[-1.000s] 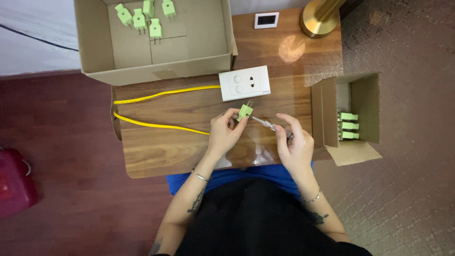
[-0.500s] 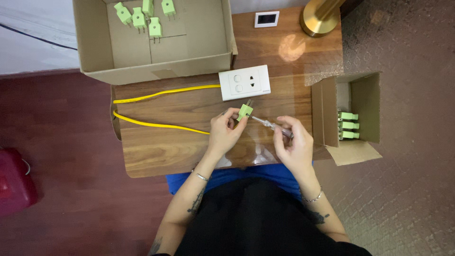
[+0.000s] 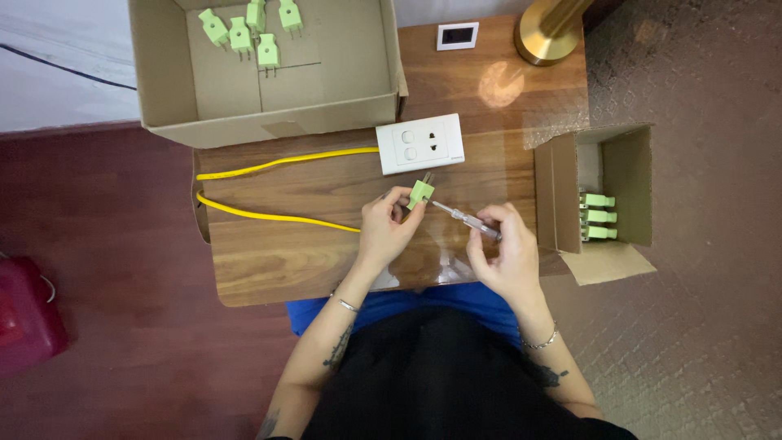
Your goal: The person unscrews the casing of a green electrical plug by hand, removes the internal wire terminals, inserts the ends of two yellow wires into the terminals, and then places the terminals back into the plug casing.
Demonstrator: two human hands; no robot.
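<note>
1. Change vs a moment ago: very little; the screwdriver (image 3: 467, 218) has shifted a touch, its tip now at the right side of the green plug (image 3: 421, 193), whereas before it sat slightly lower and off; both hands hold about the same spots; judgement: work on the plug's screw is underway, not finished, w/ only fine adjustments going on.
2. Left hand (image 3: 389, 231): closed in a pinch on the green plug, fingers wrapped round its body; plug held just above the wooden table (image 3: 269, 261), near the front of the white socket plate (image 3: 419, 143), not touching it.
3. Right hand (image 3: 505, 254): curled round the screwdriver handle, fingers closed, thumb on top.
4. Plug orientation: long axis tilted, running from lower left to upper right; prongs point up and away toward the socket plate; body end sits in the fingers.
5. Screwdriver axis: roughly lying flat, handle to the right and lower, tip pointing left and up into the plug.
6. Around: yellow cable (image 3: 269, 165) loops left from the socket plate; big cardboard box (image 3: 163, 98) w/ more green plugs at the back; small box (image 3: 627, 171) w/ plugs on the right; brass lamp base (image 3: 550, 33) at the far edge.
</note>
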